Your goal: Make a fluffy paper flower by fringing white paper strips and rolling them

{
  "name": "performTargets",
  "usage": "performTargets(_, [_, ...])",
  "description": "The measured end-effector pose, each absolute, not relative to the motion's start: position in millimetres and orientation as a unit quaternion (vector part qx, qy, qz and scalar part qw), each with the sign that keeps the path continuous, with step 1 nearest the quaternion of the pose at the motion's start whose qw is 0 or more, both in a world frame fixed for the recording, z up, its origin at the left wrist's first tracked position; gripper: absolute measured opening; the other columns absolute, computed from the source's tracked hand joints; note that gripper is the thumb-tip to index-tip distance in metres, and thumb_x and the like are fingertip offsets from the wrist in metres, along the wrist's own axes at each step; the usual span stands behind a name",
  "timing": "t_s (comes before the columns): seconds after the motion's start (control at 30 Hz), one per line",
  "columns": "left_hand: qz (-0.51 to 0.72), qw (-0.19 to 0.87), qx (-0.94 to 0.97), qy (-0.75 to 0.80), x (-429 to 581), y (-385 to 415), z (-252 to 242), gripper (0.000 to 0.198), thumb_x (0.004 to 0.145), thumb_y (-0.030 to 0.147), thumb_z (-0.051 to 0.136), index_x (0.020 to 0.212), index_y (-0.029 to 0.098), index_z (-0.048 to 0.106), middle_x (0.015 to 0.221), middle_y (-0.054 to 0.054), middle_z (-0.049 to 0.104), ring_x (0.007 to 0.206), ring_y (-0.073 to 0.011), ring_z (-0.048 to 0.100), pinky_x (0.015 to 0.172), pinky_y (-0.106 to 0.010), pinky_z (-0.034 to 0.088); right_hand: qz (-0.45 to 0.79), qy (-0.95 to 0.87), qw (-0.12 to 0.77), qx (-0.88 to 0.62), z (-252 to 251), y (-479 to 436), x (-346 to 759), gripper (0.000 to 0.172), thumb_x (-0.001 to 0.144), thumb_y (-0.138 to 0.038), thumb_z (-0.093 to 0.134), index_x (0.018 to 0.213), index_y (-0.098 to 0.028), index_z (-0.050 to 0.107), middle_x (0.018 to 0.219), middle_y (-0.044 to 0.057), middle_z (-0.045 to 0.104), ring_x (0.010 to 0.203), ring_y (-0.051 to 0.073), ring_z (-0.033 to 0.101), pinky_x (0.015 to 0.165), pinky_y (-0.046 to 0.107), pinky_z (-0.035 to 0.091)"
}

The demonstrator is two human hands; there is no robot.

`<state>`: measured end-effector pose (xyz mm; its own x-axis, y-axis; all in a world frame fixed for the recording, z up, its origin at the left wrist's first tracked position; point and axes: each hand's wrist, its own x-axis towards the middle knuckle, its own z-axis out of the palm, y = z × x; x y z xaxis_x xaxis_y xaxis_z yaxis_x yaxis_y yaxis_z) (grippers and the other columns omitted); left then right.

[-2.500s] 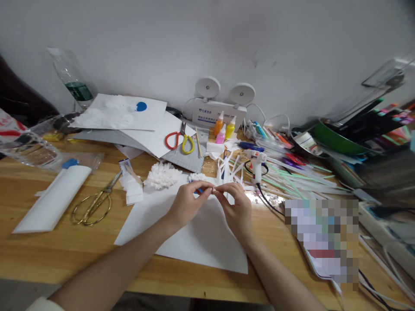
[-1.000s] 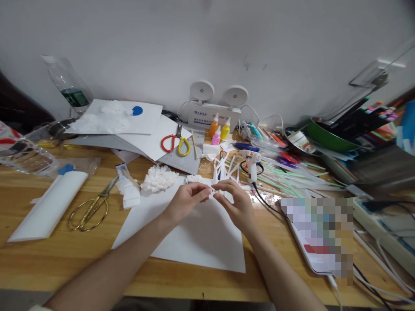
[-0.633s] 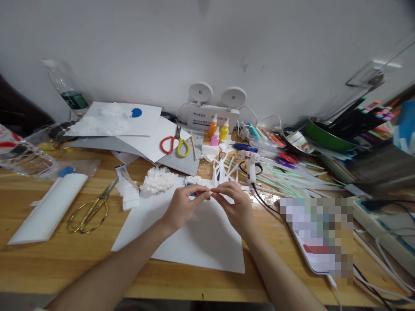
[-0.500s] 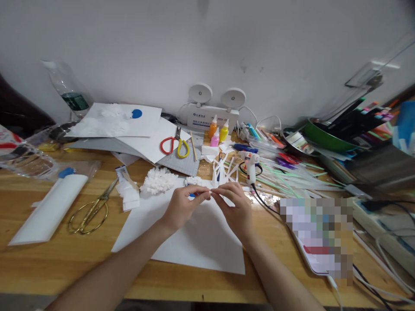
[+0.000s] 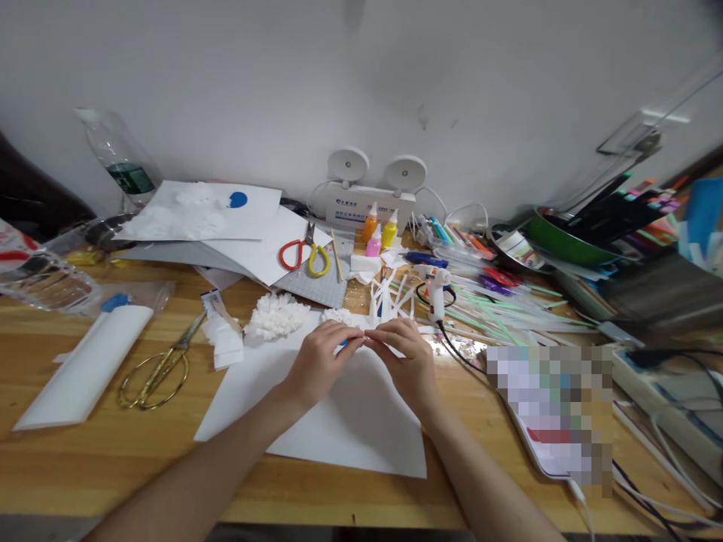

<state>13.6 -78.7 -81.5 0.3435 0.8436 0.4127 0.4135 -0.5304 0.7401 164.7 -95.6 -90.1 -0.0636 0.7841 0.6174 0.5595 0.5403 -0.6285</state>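
Peeking between fingertips (image 5: 355, 333): tiny piece (image 5: 364, 336), apparently white, mostly hidden.

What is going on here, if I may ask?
A person's left hand and right hand meet above a white sheet, pinching what seems a tiny piece, too small to identify. A bumpy white cluster lies by the sheet's far edge, with gold scissors to the left and a glue gun to the right.

My one camera looks from my head, forward and down along my forearms (image 5: 226, 444) to my fingers (image 5: 389, 334), near enough the tabletop (image 5: 79, 470), facing the wall (image 5: 254, 90) beyond.
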Motion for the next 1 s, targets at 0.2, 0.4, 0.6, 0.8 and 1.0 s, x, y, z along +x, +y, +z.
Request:
performTargets(0.2, [0.393, 0.386, 0.717, 0.427, 15.1, -80.7, -78.1, 0.018, 0.078, 0.024, 0.049, 0.088, 0.018, 0.062, 0.085, -0.005, 0.065, 0.079, -0.0149, 0.059, 0.074, -0.027, 0.045, 0.058, -0.714, 0.504, -0.483, -90.8, -96.2, 163.5, 0.014, 0.074, -0.013, 0.057, 0.078, -0.024, 0.063, 0.070, 0.002, 0.060, 0.069, 0.016, 0.049, 0.063, 0.032, 0.042])
performTargets(0.4, [0.393, 0.493, 0.647, 0.429, 17.5, -80.5, -75.3, 0.023, 0.073, 0.028, 0.054, 0.092, 0.017, 0.061, 0.089, -0.005, 0.065, 0.080, -0.0152, 0.060, 0.072, -0.026, 0.046, 0.070, -0.703, 0.512, -0.488, -86.7, -97.7, 160.5, 0.006, 0.075, -0.016, 0.056, 0.076, -0.021, 0.058, 0.072, 0.003, 0.057, 0.072, 0.016, 0.049, 0.067, 0.032, 0.040])
performTargets(0.6, [0.423, 0.524, 0.609, 0.420, 17.3, -79.4, -80.1, 0.019, 0.069, 0.031, 0.059, 0.081, 0.017, 0.063, 0.080, -0.002, 0.064, 0.076, -0.0133, 0.059, 0.070, -0.023, 0.046, 0.246, -0.626, 0.558, -0.486, -89.9, -101.2, 156.3, 0.002, 0.077, -0.019, 0.054, 0.075, -0.020, 0.056, 0.074, 0.002, 0.054, 0.075, 0.015, 0.051, 0.070, 0.030, 0.039])
performTargets(0.8, [0.442, 0.513, 0.604, 0.420, 16.8, -80.6, -79.0, 0.018, 0.067, 0.030, 0.061, 0.078, 0.016, 0.063, 0.076, -0.002, 0.064, 0.071, -0.0127, 0.058, 0.067, -0.023, 0.046, 0.323, -0.563, 0.609, -0.456, -96.1, -101.0, 150.1, 0.003, 0.074, -0.018, 0.058, 0.073, -0.021, 0.059, 0.072, 0.000, 0.054, 0.072, 0.013, 0.051, 0.068, 0.029, 0.039])
performTargets(1.0, [0.451, 0.502, 0.607, 0.418, 17.0, -80.9, -77.7, 0.017, 0.067, 0.029, 0.062, 0.076, 0.015, 0.062, 0.074, -0.003, 0.063, 0.070, -0.0128, 0.057, 0.066, -0.023, 0.045, 0.356, -0.530, 0.629, -0.444, -94.5, -100.9, 147.1, 0.004, 0.072, -0.017, 0.058, 0.071, -0.021, 0.061, 0.070, 0.000, 0.054, 0.071, 0.013, 0.050, 0.066, 0.028, 0.039])
